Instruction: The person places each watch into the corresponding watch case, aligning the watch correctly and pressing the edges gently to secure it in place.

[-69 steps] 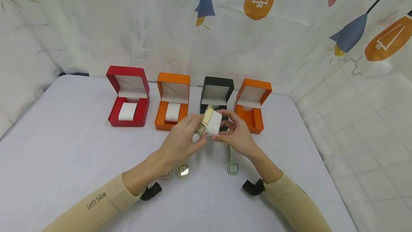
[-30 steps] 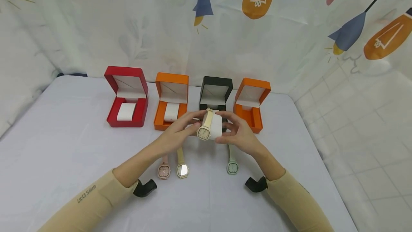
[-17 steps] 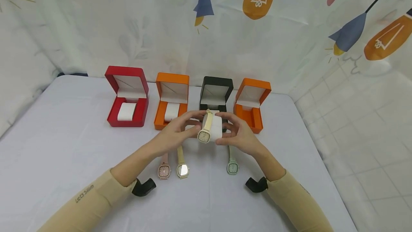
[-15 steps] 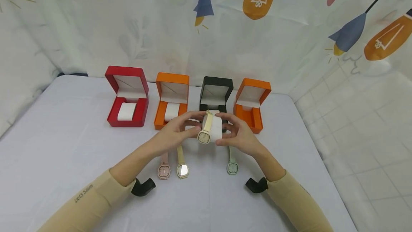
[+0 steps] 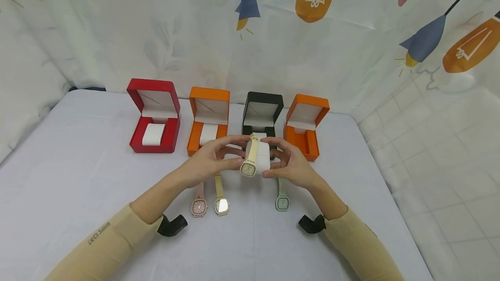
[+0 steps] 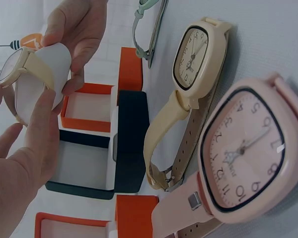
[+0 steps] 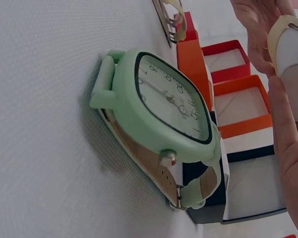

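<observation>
Above the table, between my two hands, are a cream watch (image 5: 248, 168) and a white watch cushion (image 5: 263, 158). The watch's fastened strap loops round the left end of the cushion, and its face points down toward me. My left hand (image 5: 212, 159) holds the watch from the left, thumb near the case and fingers behind the strap. Fingers and thumb of my right hand (image 5: 291, 159) grip the cushion's right end. In the left wrist view the strap (image 6: 38, 69) crosses over the cushion (image 6: 61, 55). The right wrist view shows its edge (image 7: 278, 34) beside the cushion.
Behind my hands stand opened watch boxes: red (image 5: 170, 135), orange (image 5: 193, 140), dark green (image 5: 263, 99) and another orange (image 5: 312, 142). The left two hold white cushions. Nearer lie a pink watch (image 5: 199, 207), a second cream watch (image 5: 222, 206) and a mint green watch (image 5: 282, 203).
The cream watch has turned from a slant beside the cushion to nearly straight, looped over its left end. Watch and cushion have come slightly toward me; my left forearm has shifted left.
</observation>
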A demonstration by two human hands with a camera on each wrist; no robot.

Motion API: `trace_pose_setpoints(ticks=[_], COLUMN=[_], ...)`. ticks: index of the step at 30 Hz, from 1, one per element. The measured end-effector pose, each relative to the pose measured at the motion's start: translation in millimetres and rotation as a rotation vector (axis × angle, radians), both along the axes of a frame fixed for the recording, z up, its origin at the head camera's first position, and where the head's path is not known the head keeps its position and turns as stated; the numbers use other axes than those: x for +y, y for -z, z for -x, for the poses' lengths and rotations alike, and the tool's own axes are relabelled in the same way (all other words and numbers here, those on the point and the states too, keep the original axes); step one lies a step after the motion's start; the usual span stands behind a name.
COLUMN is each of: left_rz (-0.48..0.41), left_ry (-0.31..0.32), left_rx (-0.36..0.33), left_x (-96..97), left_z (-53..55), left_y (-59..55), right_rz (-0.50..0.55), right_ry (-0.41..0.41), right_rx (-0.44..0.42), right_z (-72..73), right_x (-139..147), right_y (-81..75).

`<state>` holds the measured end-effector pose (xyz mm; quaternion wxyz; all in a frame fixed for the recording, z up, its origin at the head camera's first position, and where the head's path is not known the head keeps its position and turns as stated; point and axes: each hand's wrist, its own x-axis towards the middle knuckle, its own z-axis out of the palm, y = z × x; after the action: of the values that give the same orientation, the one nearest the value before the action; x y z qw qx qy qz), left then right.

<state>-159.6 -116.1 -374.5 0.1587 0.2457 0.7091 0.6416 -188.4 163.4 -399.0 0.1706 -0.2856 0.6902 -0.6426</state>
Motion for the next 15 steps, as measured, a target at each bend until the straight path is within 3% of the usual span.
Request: trace_pose_setpoints(ticks=[15], left_rz=[0.033], left_ry=[-0.001], left_rx=[-0.010], left_x=[-1.6], left_z=[0.6], left_y=[0.8], right_rz=[-0.009], right_ry=[0.015], right_rx=[0.045], right_z=[0.0], right_x=[-0.7], right_y=[2.5])
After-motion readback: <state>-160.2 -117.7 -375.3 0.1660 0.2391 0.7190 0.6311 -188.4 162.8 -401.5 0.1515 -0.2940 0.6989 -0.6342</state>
